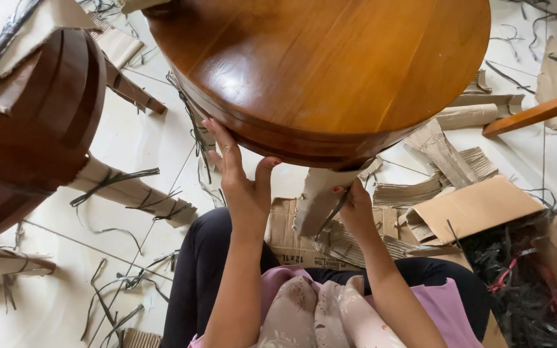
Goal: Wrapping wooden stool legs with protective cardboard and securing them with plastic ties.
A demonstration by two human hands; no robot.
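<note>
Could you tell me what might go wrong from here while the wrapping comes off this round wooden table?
The left hand only presses open against the rim of the round table, so the top might shift or tip. The right hand works at the cardboard-wrapped leg beneath it; fingers could get pinched there. Loose black straps and cardboard scraps litter the tiled floor, a likely tripping or slipping hazard.
</note>
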